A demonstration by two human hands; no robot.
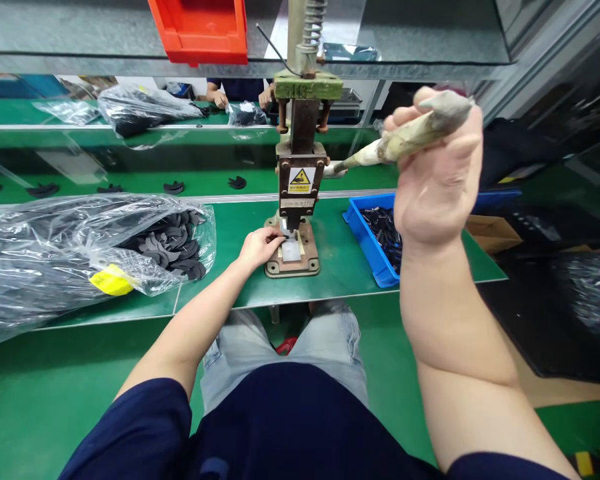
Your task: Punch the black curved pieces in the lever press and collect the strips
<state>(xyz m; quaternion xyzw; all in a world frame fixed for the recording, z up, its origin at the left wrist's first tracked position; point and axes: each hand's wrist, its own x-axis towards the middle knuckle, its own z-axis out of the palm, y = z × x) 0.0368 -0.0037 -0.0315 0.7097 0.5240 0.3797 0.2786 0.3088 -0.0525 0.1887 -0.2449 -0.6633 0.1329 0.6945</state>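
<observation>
A hand-operated bench press stands in front of me, with a yellow warning triangle on its ram housing. At its base, my left hand is closed, fingertips pinching a small black piece under the press head. A pale plate lies on the base beside those fingertips. Raised to the right, my right hand is wrapped around the press lever, whose grip is bound in worn, dirty tape. The lever slants up from the press toward the hand.
A clear plastic bag of black curved pieces lies left. A blue tray of small black parts sits right. Several black pieces lie along the green strip behind. A red bin is overhead. Another person's hands show across the bench.
</observation>
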